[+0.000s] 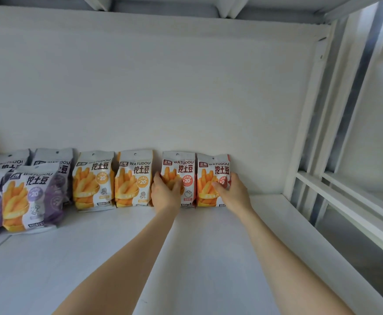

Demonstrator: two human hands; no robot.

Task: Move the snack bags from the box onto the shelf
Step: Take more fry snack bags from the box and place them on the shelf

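Note:
Two red-trimmed snack bags stand upright against the back wall of the white shelf [208,258]. My left hand [166,193] grips the left red bag [182,171] at its lower left, fingers curled over its front. My right hand [231,193] holds the right red bag [213,173], fingers wrapped round its lower right side. Left of them stand two yellow-trimmed bags [93,178] [134,177], and further left several purple bags [32,196]. The box is out of view.
White metal uprights [308,123] and a horizontal rail [349,212] close off the shelf's right end. The shelf's front edge runs along the lower right. Another shelf board [163,5] sits overhead. A blurred object shows at the far left edge.

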